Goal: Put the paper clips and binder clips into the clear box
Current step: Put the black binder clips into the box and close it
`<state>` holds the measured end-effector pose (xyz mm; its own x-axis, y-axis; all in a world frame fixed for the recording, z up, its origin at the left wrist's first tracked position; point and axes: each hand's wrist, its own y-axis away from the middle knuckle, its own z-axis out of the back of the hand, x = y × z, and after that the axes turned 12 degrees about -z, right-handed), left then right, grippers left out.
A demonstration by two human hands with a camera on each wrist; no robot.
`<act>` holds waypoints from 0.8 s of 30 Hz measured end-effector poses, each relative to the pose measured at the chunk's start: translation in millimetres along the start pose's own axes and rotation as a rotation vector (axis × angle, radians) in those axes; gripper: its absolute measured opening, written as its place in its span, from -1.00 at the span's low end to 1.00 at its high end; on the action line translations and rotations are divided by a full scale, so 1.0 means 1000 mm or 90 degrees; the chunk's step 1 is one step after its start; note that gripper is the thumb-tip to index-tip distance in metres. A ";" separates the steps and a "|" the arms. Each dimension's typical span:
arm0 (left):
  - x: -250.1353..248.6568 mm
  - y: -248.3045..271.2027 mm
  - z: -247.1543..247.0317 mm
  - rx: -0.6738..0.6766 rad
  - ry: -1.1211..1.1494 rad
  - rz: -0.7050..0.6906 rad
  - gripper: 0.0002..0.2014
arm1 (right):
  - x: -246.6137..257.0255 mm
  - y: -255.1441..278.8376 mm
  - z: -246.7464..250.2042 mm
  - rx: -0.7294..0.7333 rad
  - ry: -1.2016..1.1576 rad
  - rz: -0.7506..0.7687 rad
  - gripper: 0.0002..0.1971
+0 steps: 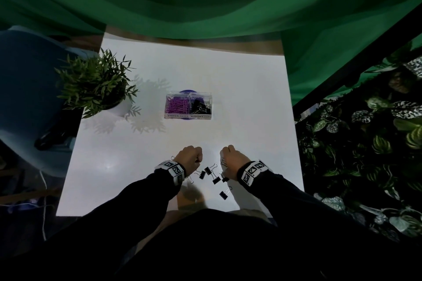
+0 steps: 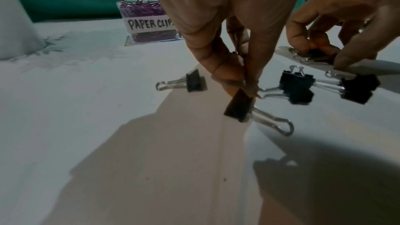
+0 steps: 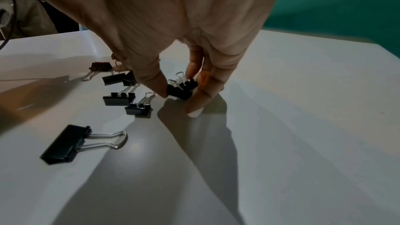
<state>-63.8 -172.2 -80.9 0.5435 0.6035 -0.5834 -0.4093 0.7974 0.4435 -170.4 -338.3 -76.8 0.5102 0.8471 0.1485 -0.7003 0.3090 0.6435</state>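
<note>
The clear box [image 1: 189,105] stands mid-table, with purple paper clips [image 1: 177,105] in its left compartment and black binder clips [image 1: 201,107] in its right. Both hands work near the front edge. My left hand [image 2: 242,81] pinches the wire handle of a black binder clip [image 2: 239,109] that hangs just over the table. My right hand [image 3: 179,95] pinches a pair of binder clips [image 3: 182,88] against the tabletop. Several loose binder clips [image 1: 209,172] lie between the wrists, the largest nearest me [image 3: 67,143].
A potted plant [image 1: 98,84] in a white pot stands at the table's left edge. A blue chair [image 1: 27,98] is beyond it, a green curtain [image 1: 205,7] hangs behind, and leafy foliage [image 1: 365,143] fills the right. The white table [image 1: 251,98] is bare between hands and box.
</note>
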 end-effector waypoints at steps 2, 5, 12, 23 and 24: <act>0.001 -0.002 0.009 -0.039 0.027 0.016 -0.79 | 0.001 -0.003 0.004 -0.020 -0.031 0.006 -0.60; 0.000 -0.010 0.036 -0.140 0.069 0.037 -0.87 | 0.000 -0.010 0.012 -0.051 -0.077 -0.009 -0.78; -0.012 -0.048 0.117 -0.315 0.123 0.016 -0.94 | 0.014 -0.032 0.067 -0.115 -0.321 -0.029 -0.90; -0.012 -0.047 0.131 -0.275 0.018 0.046 -0.83 | 0.056 -0.058 0.131 -0.191 -0.241 -0.030 -0.80; -0.008 -0.034 0.121 -0.244 0.002 0.044 -0.87 | 0.049 -0.051 0.121 -0.188 -0.204 -0.016 -0.78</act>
<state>34.7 -204.6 -9.3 0.5031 0.6559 -0.5627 -0.6898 0.6970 0.1957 -48.8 -365.4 -11.5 0.6260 0.6746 0.3911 -0.7743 0.4781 0.4146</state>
